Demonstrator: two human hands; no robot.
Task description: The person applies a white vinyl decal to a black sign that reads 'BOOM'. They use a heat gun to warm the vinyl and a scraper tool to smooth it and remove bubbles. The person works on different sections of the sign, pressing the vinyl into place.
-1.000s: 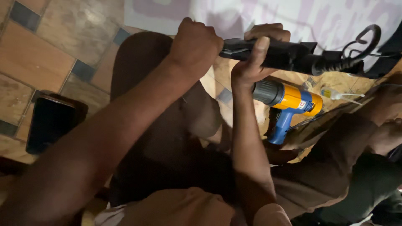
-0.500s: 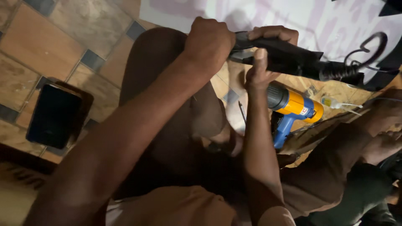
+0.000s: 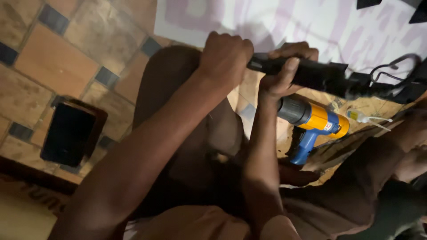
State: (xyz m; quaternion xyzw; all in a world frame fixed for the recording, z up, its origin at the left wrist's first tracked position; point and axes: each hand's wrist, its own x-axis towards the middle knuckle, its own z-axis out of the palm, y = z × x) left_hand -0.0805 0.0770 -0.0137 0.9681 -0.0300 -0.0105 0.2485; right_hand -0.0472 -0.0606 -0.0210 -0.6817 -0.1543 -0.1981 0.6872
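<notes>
My left hand (image 3: 225, 58) is closed around the near end of a long black bar-shaped device (image 3: 311, 73) held over my raised knee. Just to the right of it, my right hand (image 3: 284, 71) grips the same black device, thumb on its upper side. The device runs off to the right, where a black cable loop (image 3: 393, 66) hangs from it. Below my right hand a yellow, grey and blue power drill (image 3: 311, 122) lies on the floor, untouched.
A dark phone (image 3: 66, 133) in a brown case lies on the tiled floor at left. A white and purple patterned sheet (image 3: 311, 22) covers the floor at the top. A small clear tube (image 3: 362, 118) lies beside the drill. My legs fill the middle and right.
The view has shifted a little; both hands keep their grip on the black device and sit slightly further right in the picture. The drill and phone have not moved.
</notes>
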